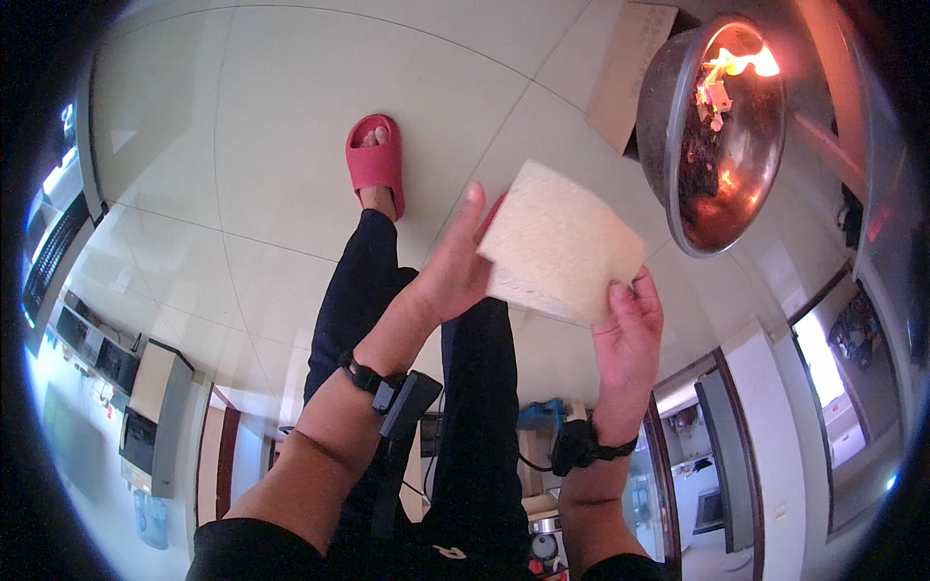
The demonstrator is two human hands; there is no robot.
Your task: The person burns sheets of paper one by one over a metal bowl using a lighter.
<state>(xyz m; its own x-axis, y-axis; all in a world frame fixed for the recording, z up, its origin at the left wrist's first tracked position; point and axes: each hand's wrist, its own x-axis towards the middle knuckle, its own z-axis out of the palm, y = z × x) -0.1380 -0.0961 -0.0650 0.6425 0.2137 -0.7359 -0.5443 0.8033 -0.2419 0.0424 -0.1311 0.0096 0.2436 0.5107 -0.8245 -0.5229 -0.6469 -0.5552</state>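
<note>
My right hand (632,319) grips the lower right corner of several coarse, cream-yellow paper sheets (563,236), thumb on top. The sheets are slightly fanned, with a paler one showing under the lower left edge. At their left edge is my left hand (454,265), its thumb raised clear of the paper. Its fingers are hidden behind the sheets, so I cannot tell whether they grip. To the upper right, a steel basin (657,116) contains flames (741,64), charred scraps and a partly burnt piece of paper (718,98). Both wrists wear black strapped devices.
A flattened-looking cardboard piece (631,76) lies beside the basin on the glossy tiled floor (290,87). My foot wears a red slipper (375,163); the other slipper is mostly behind the paper. Door frames and a wall (770,436) stand at lower right, a cabinet (156,407) at lower left.
</note>
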